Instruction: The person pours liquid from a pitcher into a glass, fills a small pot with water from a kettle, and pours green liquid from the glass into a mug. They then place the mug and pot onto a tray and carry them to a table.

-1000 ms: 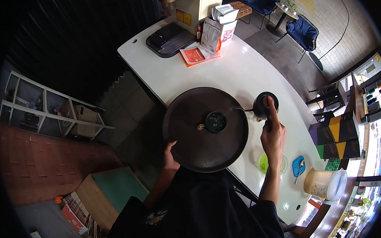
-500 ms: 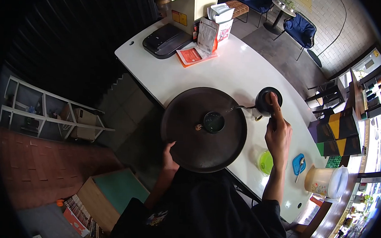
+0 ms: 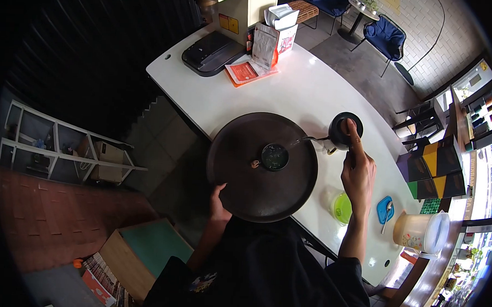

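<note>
My left hand [image 3: 218, 206] grips the near-left rim of a round dark brown serving tray [image 3: 239, 191], thumb on top and fingers hidden underneath. A small dark cup [image 3: 275, 157] stands on the tray with liquid and bubbles inside. Beside it is a small pale-brown bit [image 3: 254, 164], perhaps the cup's handle. Closed around the handle of a black gooseneck kettle [image 3: 341, 137], my right hand [image 3: 359, 166] has a finger stretched over its lid. The kettle's thin spout points left over the tray, and a thin stream of water runs from it toward the cup.
On the white table [image 3: 248, 96] are a black scale-like device [image 3: 213, 52], coffee-style pouches [image 3: 266, 44], a green cup [image 3: 341, 207], a blue dish [image 3: 385, 209] with a spoon and a plastic tub [image 3: 418, 232]. A white metal rack [image 3: 54, 150] stands at left.
The whole view has shifted very slightly. Liquid in the cup looks more bubbly, and the kettle keeps pouring with both hands holding nearly the same positions.
</note>
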Available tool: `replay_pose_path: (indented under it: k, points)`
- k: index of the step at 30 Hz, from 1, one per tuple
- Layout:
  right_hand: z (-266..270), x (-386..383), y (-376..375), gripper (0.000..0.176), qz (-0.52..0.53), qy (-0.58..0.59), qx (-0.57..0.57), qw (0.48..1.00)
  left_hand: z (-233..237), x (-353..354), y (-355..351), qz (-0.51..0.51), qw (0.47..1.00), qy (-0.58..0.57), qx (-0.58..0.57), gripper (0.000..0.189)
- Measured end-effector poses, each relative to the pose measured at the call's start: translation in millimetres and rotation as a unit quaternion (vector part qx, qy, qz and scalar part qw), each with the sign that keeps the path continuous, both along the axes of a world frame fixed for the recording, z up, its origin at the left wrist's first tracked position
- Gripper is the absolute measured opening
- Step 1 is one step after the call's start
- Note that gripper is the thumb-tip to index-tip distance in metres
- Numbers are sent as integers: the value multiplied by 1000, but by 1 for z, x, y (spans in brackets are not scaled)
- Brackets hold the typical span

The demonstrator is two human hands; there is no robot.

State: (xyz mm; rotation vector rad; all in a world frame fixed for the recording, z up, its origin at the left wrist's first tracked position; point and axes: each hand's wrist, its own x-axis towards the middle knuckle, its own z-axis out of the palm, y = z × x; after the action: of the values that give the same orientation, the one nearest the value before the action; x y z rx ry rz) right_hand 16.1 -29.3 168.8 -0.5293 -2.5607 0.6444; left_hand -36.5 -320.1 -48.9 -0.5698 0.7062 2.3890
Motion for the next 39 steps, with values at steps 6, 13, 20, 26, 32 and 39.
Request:
replay_pose_path:
  k: [6, 13, 20, 26, 32, 39]
  points:
    - [-6, 3, 1, 87, 1, -10, 3, 1000, -11, 1, -1, -1, 1000, 2, 7, 37]
    - [-15, 4, -2, 87, 11, 12, 6, 1000, -2, 3, 2, 0, 1000, 6, 8, 38]
    - [-31, 7, -3, 82, -7, -6, 24, 1000, -4, 4, 2, -3, 1000, 11, 4, 37]
    - [-40, 8, -5, 81, -16, -6, 51, 999, -8, 5, 2, 4, 1000, 8, -4, 37]
    - [-43, 9, -5, 82, -20, -7, 46, 999, -5, 6, 2, -6, 1000, 14, 1, 36]
    - [-46, 9, -5, 84, -18, 11, 46, 999, -7, 6, 3, 0, 1000, 9, -1, 37]
